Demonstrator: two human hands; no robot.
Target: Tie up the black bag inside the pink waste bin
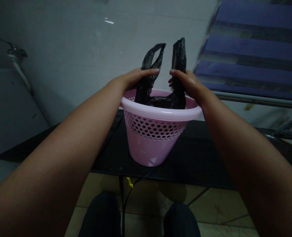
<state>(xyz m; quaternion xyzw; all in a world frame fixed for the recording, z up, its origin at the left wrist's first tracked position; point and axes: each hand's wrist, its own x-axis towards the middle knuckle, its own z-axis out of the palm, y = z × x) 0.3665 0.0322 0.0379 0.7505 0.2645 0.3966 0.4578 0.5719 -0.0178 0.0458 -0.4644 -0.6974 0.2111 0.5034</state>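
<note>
A pink plastic basket (148, 149) with a band of round holes stands upright on a black tabletop (200, 158). Inside it sits a black plastic bag (164, 101), its two handle loops rising above the rim. My left hand (142, 75) is closed round the left loop, thumb across the front. The right loop is gripped by my right hand (185, 79), with the thumb on the near side and fingertips showing past the loop's left edge. Both wrists are close to the basket's rim. The lower part of the bag is hidden by the basket wall.
Behind the table is a pale tiled wall (86, 42). A blue and grey striped cloth (247, 49) is at the back right above a metal rail (249, 102). A tap (16, 52) is at the left. A cable with a yellow tag (129, 182) hangs below the table's front edge.
</note>
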